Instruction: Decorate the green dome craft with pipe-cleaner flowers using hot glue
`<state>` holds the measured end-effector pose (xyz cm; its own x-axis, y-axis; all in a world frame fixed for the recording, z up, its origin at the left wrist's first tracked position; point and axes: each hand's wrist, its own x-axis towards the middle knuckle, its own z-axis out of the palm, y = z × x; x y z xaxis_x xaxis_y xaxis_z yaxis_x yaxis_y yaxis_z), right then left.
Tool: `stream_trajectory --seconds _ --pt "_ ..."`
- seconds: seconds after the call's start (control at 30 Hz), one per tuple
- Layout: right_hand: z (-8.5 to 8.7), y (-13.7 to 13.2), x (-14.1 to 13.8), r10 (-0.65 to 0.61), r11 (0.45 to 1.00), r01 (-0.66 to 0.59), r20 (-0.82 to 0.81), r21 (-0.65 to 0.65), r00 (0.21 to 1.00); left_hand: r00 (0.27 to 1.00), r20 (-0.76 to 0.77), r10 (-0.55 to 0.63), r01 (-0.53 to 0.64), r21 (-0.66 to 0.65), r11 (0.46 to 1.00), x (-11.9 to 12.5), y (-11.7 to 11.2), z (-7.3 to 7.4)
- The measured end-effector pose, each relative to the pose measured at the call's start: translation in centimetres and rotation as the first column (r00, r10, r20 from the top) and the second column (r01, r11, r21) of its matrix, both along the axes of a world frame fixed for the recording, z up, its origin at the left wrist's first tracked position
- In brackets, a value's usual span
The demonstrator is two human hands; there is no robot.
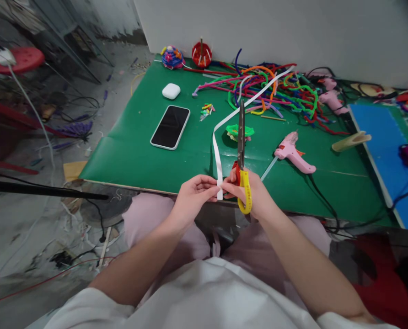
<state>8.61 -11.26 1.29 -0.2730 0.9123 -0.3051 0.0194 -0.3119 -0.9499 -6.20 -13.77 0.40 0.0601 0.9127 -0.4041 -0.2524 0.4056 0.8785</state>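
Note:
A long flat white strip (217, 155) runs from the table's front edge back over the coloured pile. My left hand (193, 196) pinches its near end between thumb and fingers. In my right hand (257, 194) is a pair of scissors (241, 137) with yellow and red handles, the dark blades pointing away and looking closed. The right fingertips also touch the strip, beside the left fingertips. Just beyond, partly behind the blades, lies a small green piece with a pale underside (232, 131). Right of it rests a pink glue gun (295, 153) with a glue stick in it.
On the green table (128, 137) lie a phone (170, 127), a white earbud case (171, 91) and small coloured bits (207, 111). Tangled pipe cleaners (276, 91) and two round ornaments (172, 57) fill the back. A blue board (378, 137) and cords lie right.

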Motion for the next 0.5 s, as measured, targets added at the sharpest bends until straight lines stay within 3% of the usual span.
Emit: stream_trajectory --seconds 0.5 --pt "-0.19 0.00 0.14 0.012 1.000 -0.012 -0.036 0.001 0.999 1.000 0.002 0.029 -0.029 0.003 1.000 0.23 -0.14 -0.18"
